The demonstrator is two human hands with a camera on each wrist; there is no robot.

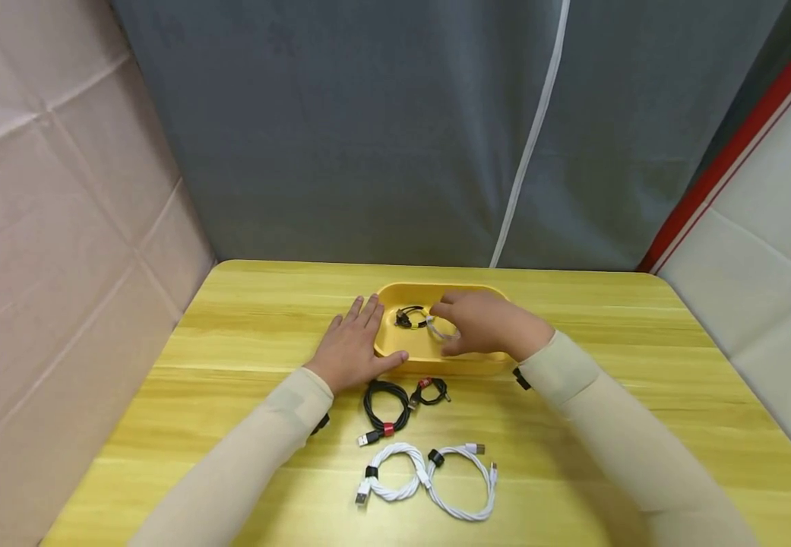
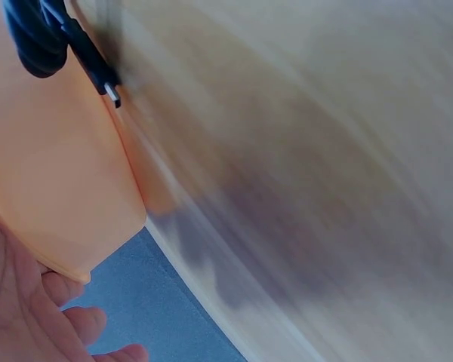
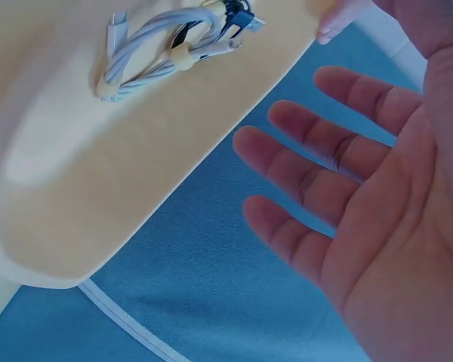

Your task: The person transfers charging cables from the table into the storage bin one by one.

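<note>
A yellow tray (image 1: pixel 436 289) stands at the middle of the yellow table (image 1: pixel 245 342). My left hand (image 1: pixel 352 343) lies flat on the table against the tray's left side, its thumb touching the front rim; in the left wrist view the fingers (image 2: pixel 30 317) show beside the tray (image 2: pixel 53 173). My right hand (image 1: pixel 479 323) hovers over the tray with straight, spread fingers (image 3: pixel 317 143) and holds nothing. A pale coiled cable (image 3: pixel 166 49) lies in the tray (image 3: pixel 98 188) under it, next to a small black coiled cable (image 1: pixel 410 317).
In front of the tray lie a black coiled cable (image 1: pixel 384 406), a smaller black one with a red tie (image 1: pixel 431 390), and two white coiled cables (image 1: pixel 395 471) (image 1: pixel 465 482). A grey curtain (image 1: pixel 395 129) hangs behind the table.
</note>
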